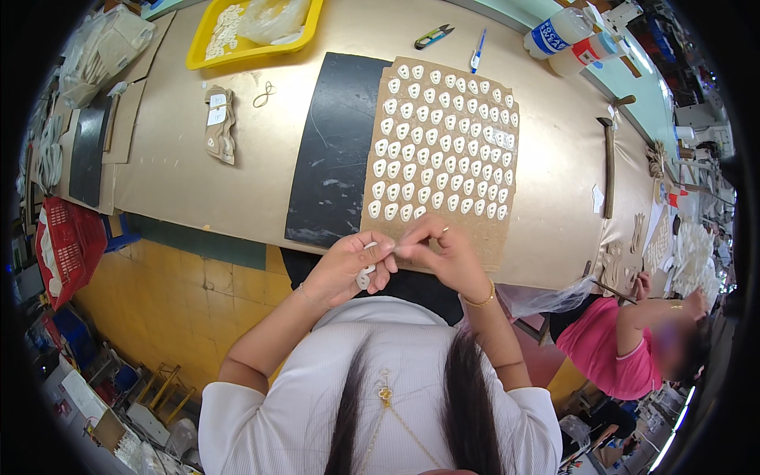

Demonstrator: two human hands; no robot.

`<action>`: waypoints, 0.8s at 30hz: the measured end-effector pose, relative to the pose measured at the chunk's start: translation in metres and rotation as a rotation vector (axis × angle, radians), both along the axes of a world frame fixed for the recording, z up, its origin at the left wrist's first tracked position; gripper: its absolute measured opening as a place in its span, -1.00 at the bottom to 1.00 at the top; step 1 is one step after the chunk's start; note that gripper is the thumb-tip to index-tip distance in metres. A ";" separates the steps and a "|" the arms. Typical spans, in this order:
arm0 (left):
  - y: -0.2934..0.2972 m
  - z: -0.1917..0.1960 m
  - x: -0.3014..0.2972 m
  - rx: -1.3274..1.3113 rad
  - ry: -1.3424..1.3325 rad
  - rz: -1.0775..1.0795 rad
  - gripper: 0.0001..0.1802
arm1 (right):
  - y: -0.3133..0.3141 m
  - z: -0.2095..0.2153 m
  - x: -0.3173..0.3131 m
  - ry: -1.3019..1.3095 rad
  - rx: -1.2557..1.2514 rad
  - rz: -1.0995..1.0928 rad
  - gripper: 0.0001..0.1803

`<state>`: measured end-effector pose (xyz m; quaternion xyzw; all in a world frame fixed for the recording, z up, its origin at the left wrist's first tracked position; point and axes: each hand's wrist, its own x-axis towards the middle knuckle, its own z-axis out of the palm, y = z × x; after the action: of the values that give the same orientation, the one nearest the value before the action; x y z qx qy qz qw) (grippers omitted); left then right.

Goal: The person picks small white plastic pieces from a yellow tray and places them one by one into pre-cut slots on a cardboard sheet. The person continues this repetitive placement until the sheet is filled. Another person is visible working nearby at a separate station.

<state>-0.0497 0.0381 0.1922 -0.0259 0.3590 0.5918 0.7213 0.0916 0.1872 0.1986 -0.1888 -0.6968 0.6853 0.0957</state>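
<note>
In front of me lies a brown cardboard sheet point(443, 229) with rows of small white oval pieces point(426, 176), each with dark marks or holes in the middle. Just off its near left edge, my left hand point(348, 265) is closed around a few loose white oval pieces point(364, 277), which stick out below its fingers. My right hand point(443, 252) pinches at the left fingertips, over the near end of the cardboard. Whatever is between the right fingertips is too small to make out. Under the cardboard's left side rests a black board point(328, 150).
A yellow tray point(194, 55) holds more white pieces and a plastic bag. Thread snips point(434, 36), a blue pen point(478, 51) and bottles point(554, 36) are at the back. A hammer point(609, 166) lies right; brown cut pieces point(222, 131) left. Another person point(609, 348) works at right.
</note>
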 end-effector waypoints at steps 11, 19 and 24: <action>-0.007 0.016 -0.001 -0.146 -0.499 0.204 -0.59 | 0.030 -0.005 0.041 -0.125 -0.083 -0.464 -0.85; -0.004 0.017 0.001 -0.069 -0.176 0.156 -0.61 | 0.017 0.000 0.019 -0.324 -0.097 -0.494 -0.78; -0.004 0.006 0.001 -0.077 -0.097 0.085 -0.75 | 0.013 0.000 0.007 -0.485 0.116 -0.411 -0.78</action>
<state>-0.0482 0.0338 0.1979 -0.0977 0.3447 0.6054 0.7107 0.0983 0.2002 0.1983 -0.4776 -0.6845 0.5457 0.0740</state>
